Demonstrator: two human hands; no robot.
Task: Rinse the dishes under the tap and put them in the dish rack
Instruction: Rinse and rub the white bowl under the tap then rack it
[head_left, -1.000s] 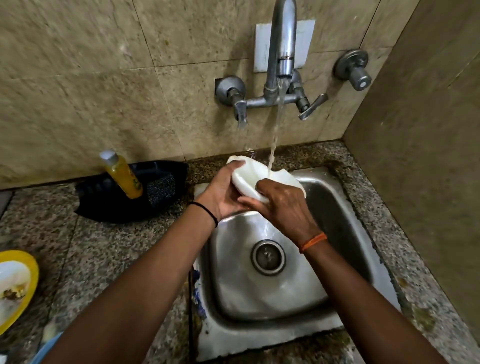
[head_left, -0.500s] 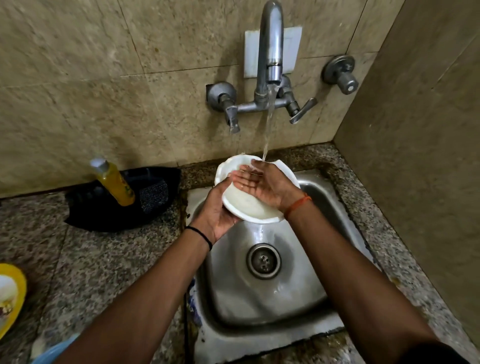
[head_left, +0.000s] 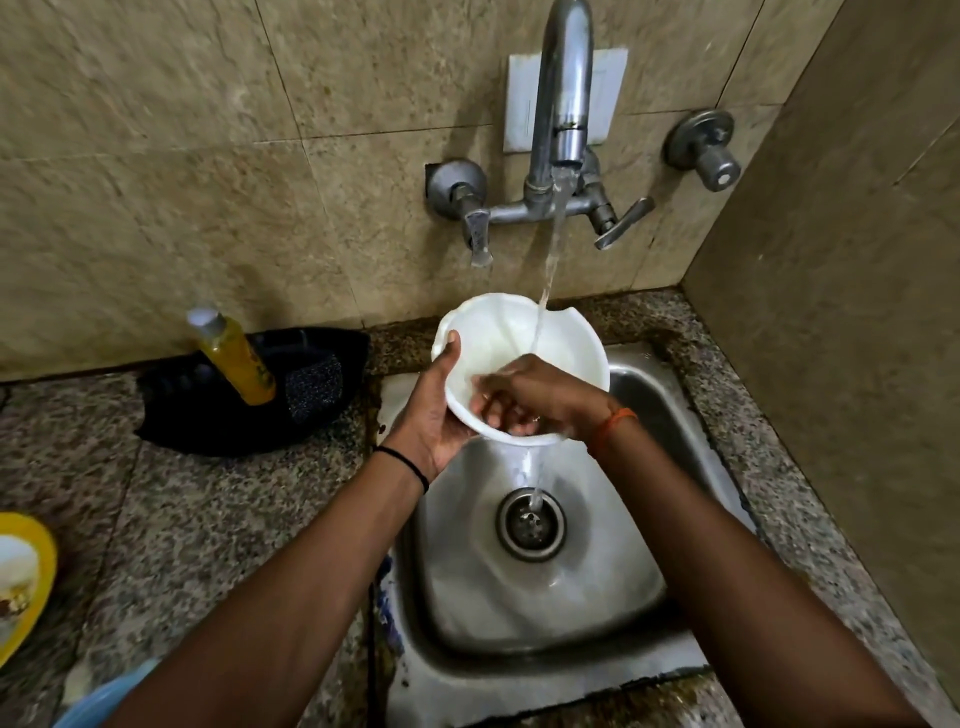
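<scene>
White bowl (head_left: 519, 343) is now tilted mouth-up under the tap (head_left: 563, 104), pinched at its rim by the left hand (head_left: 434, 415) grip. Right hand (head_left: 530, 397), earlier flat, is curled inside it, rubbing; water spills below the grip into the sink (head_left: 675, 415). Rinse ongoing, rack not seen.

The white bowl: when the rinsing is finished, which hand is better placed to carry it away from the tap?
Probably the left hand. It already grips the white bowl at the rim, thumb inside. The right hand only rubs inside the bowl under the water, without any grip.

Head view: from above, close, facing forward-down at the sink (head_left: 691, 660) in the frame's centre, tap (head_left: 563, 93) at top.
</scene>
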